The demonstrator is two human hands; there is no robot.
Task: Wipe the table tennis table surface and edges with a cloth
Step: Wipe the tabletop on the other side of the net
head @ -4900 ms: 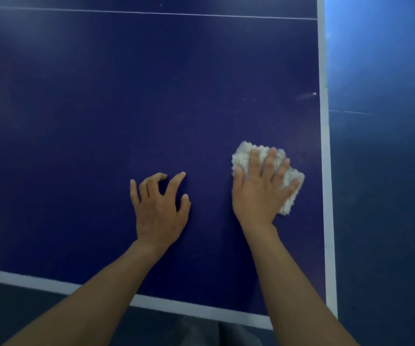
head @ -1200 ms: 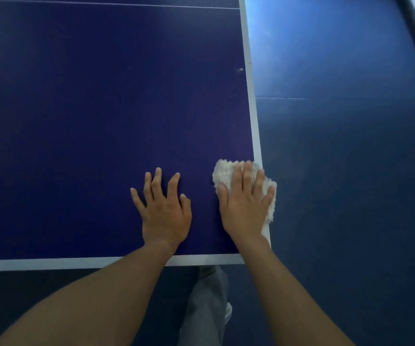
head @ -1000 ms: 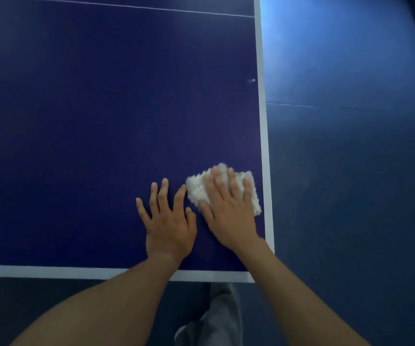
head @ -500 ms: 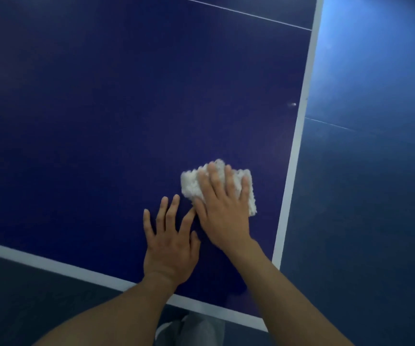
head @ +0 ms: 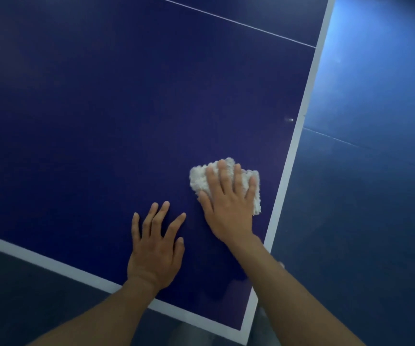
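Right now my right hand [head: 228, 211] presses the fluffy white cloth [head: 199, 179] flat, fingers straight, onto the dark blue table tennis table [head: 101, 121] near its corner, just inside the white side line [head: 294, 146], while my left hand [head: 155, 253] rests spread and empty beside it, close but apart. I judge even palm pressure and overlapping strokes out over that line will clean the rim without dropping the cloth to the blue floor [head: 363, 208]; open room lies ahead and leftward, with the white end line [head: 39, 258] close behind my wrists.

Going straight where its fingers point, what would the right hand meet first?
Nothing, it seems: the right hand and fluffy white cloth face bare dark blue table up to a thin white line.
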